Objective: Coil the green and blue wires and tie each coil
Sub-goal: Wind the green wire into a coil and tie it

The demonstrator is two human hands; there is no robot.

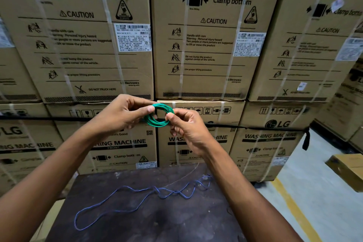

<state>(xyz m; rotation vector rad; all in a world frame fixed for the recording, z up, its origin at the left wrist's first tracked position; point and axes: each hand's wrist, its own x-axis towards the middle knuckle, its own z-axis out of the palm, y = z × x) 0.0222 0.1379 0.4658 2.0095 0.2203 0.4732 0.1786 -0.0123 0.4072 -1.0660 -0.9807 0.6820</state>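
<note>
The green wire (157, 122) is wound into a small round coil, held in the air above the table between both hands. My left hand (121, 114) pinches the coil's left side with thumb and fingers. My right hand (184, 125) pinches its right side, fingers curled. The blue wire (137, 196) lies loose and uncoiled on the dark table (176, 222), spread from a loop at the front left to a tangle at the back right.
Stacked cardboard washing-machine boxes (206, 45) form a wall right behind the table. A thin pale string (184, 176) lies on the table's far side. Grey floor with a yellow line (294, 206) and another box (349, 169) lie to the right.
</note>
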